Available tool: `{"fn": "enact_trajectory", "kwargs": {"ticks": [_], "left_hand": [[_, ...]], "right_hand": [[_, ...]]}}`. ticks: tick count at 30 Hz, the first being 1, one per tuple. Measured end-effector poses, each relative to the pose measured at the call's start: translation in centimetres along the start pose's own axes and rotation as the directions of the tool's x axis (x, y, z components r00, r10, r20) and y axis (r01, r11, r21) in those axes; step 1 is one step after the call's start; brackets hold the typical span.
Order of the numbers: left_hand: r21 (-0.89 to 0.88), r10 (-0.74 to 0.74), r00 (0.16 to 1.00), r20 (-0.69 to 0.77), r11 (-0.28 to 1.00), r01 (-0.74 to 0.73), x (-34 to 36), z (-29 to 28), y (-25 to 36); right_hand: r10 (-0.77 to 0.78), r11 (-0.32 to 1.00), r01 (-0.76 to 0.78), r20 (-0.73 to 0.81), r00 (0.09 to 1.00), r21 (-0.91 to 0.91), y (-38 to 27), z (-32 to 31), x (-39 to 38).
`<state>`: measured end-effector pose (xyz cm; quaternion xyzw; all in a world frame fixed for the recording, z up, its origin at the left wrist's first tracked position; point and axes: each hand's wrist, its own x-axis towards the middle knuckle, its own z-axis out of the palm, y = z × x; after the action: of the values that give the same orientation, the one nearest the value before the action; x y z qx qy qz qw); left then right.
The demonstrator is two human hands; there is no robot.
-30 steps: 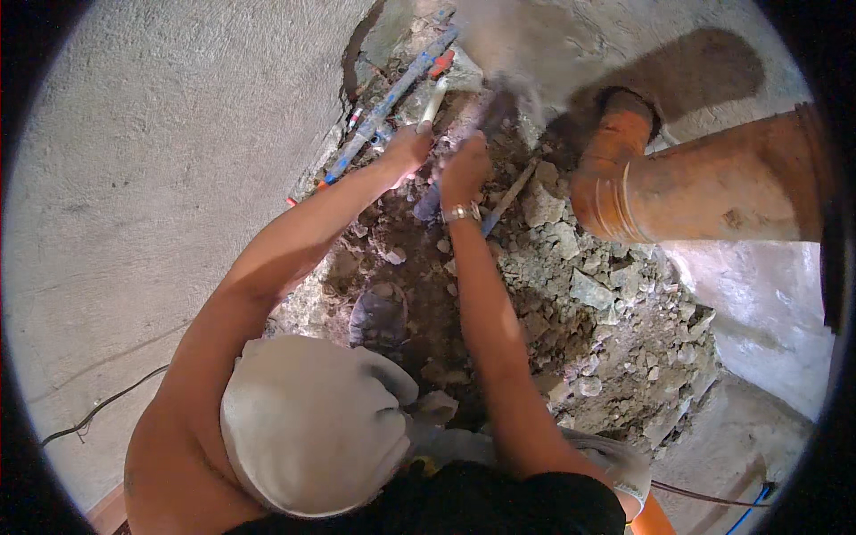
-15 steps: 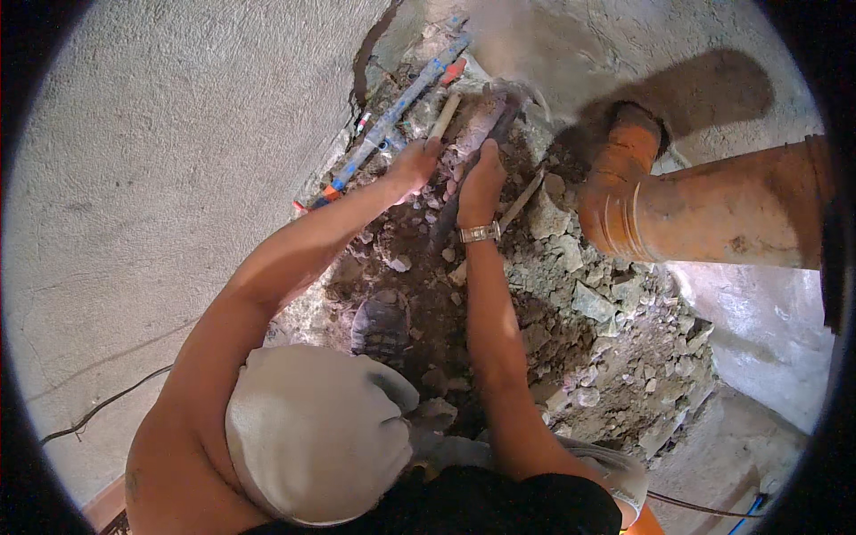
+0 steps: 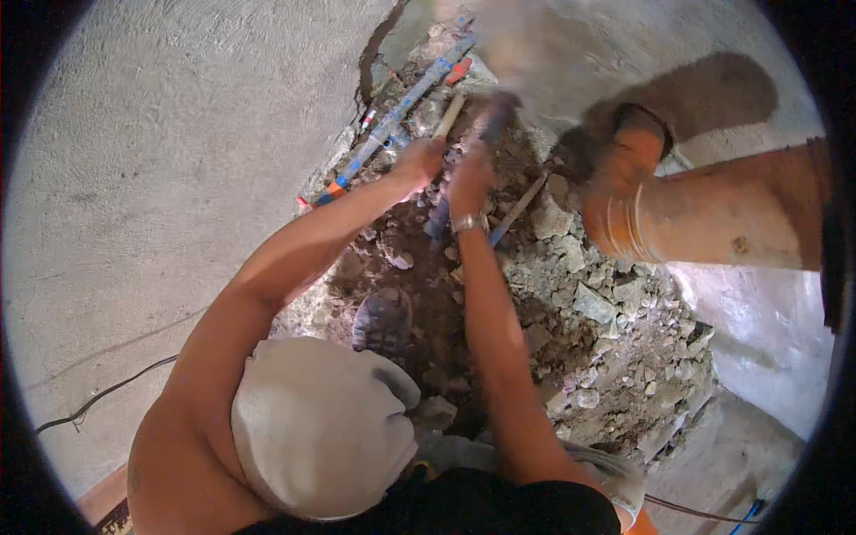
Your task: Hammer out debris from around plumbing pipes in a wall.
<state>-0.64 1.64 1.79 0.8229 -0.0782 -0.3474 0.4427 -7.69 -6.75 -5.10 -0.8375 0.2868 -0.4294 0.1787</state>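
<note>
My left hand (image 3: 419, 167) is closed round a pale, stick-like rod (image 3: 453, 114) that points up and away over the rubble. Just right of it, my right hand (image 3: 471, 181), blurred by motion and wearing a metal watch, grips a dark hammer-like tool (image 3: 440, 218). Its lower end shows below the fist and its blurred upper end reaches toward the wall. The working end of the rod is not clearly visible. Broken stone and soil lie beneath both hands.
Left of my hands runs a blue-grey pipe (image 3: 392, 116) with red fittings. A large orange pipe (image 3: 731, 209) bends into the wall at right. Another thin bar (image 3: 517, 209) lies on the rubble (image 3: 615, 357). My shoe (image 3: 382, 321) rests near the beige-clad knee (image 3: 316, 428).
My right hand has shifted slightly left and turned, swinging the dark tool, which is now blurred. My left hand keeps the pale rod in nearly the same place.
</note>
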Motion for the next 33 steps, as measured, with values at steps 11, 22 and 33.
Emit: {"fn": "enact_trajectory", "kwargs": {"ticks": [11, 22, 33], "left_hand": [[0.011, -0.022, 1.0, -0.001, 1.0, 0.022, 0.0, -0.2, -0.7], [0.202, 0.059, 0.998, -0.027, 0.978, -0.052, 0.5, -0.8, -3.0], [-0.442, -0.235, 0.972, -0.001, 0.872, 0.21, -4.6, 0.7, 1.1]], "right_hand": [[0.631, 0.55, -0.731, 0.372, 0.68, 0.403, 1.9, 1.1, 0.5], [0.515, 0.475, -0.855, 0.723, 0.461, 0.207, -2.5, -2.0, 2.6], [0.482, 0.277, -0.912, 0.777, 0.405, 0.303, -3.3, -7.9, 3.4]]}}
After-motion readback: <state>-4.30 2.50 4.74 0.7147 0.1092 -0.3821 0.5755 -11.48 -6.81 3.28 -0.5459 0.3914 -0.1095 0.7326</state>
